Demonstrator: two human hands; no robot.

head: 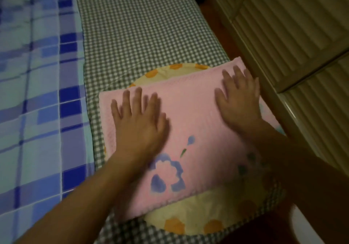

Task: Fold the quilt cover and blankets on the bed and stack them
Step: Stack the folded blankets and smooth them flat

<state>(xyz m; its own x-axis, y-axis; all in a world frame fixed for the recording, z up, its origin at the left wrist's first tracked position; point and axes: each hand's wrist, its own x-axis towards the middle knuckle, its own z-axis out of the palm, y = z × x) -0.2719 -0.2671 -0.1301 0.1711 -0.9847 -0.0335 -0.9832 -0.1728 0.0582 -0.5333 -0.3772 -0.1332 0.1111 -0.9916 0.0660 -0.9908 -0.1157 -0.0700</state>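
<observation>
A folded pink blanket point(194, 115) with blue flower prints lies on top of a yellow blanket with orange spots point(192, 223), which shows at its far and near edges. Both rest on the green checked sheet point(143, 26) near the bed's right edge. My left hand point(137, 120) lies flat with spread fingers on the pink blanket's left part. My right hand point(238, 96) lies flat with spread fingers on its far right part. Both hands are motion-blurred.
A blue and white plaid quilt point(34, 92) is spread along the left side of the bed. A cream ribbed cabinet front point(294, 28) stands close to the right of the bed, with a narrow strip of brown floor point(209, 11) between.
</observation>
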